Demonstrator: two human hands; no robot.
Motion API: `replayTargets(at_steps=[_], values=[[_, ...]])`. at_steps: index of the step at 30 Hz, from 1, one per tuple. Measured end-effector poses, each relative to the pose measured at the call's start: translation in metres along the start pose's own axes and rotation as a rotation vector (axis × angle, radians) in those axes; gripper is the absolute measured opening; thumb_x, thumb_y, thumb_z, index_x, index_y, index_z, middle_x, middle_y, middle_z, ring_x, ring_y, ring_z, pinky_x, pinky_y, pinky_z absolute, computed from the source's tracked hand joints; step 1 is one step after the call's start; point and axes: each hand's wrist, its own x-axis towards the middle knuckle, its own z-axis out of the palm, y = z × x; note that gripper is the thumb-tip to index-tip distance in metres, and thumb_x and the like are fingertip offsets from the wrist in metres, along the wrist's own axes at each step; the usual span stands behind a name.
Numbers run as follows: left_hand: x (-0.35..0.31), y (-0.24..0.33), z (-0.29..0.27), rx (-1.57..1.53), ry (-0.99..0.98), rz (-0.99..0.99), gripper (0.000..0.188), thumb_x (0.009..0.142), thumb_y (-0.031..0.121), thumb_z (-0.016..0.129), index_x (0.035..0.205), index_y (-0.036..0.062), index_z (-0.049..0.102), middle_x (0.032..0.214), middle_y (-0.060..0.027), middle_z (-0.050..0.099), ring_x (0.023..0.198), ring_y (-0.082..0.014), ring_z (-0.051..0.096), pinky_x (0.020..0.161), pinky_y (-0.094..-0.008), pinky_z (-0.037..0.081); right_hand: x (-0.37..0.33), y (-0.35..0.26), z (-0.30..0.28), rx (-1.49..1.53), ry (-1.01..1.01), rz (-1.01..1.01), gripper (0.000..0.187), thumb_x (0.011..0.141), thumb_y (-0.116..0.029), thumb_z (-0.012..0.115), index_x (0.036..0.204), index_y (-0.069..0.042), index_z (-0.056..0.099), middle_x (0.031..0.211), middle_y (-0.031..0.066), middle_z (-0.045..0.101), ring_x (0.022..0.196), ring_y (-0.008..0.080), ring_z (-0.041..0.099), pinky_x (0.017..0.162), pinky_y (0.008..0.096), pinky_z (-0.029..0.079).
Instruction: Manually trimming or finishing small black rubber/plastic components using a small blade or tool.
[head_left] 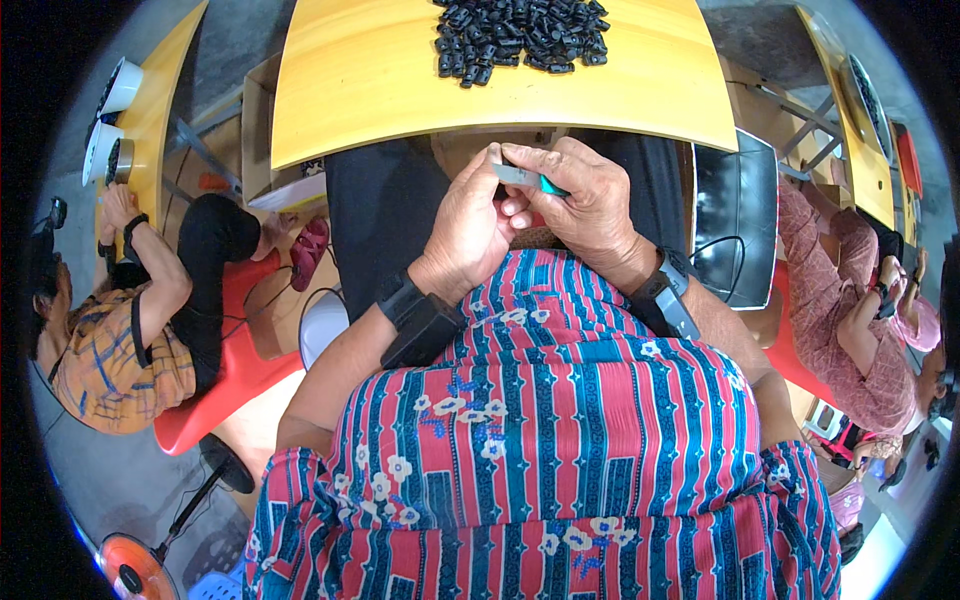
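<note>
My right hand [592, 195] grips a small knife [549, 185] with a teal handle, its flat grey blade pointing left toward my left thumb. Closed in a pinch, my left hand [467, 228] meets the blade's tip; whatever its fingers hold is hidden. Both hands are together over my lap, just below the near edge of the yellow table [380, 100]. On that table, toward the far side, lies a pile of small black plastic parts [520, 38].
Under the table's right side stands a black-lined box [735, 220]; a cardboard box [258, 130] is on the left. A white bucket [322, 325] sits by my left forearm. People sit at other tables on both sides, one at left [120, 345]. A fan [135, 567] stands lower left.
</note>
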Motion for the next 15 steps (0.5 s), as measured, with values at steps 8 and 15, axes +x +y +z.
replayTargets(at_steps=[8,15], values=[[-0.0012,-0.0014,0.0017,-0.008,0.073,0.031,0.022,0.101,0.028,0.042,0.092,0.0094,0.05,0.076,0.0028,0.044,0.064,-0.0053,0.037,0.056,-0.0207,0.037,0.0013,-0.0038,-0.0021,0.026,-0.027,0.009,0.032,0.072,-0.01,0.071,0.103,-0.011,0.068,0.078,0.0098,0.061,0.07,0.0267,0.063,0.062,0.0319,0.051],[-0.0009,-0.002,-0.0018,0.216,0.056,0.127,0.019,0.099,0.026,0.048,0.089,0.0104,0.051,0.074,0.0052,0.044,0.061,-0.0026,0.038,0.052,-0.0173,0.036,0.0041,0.0015,-0.0057,0.087,-0.112,0.081,0.037,0.073,-0.018,0.073,0.106,-0.005,0.064,0.086,0.014,0.063,0.079,0.0314,0.063,0.07,0.0348,0.05]])
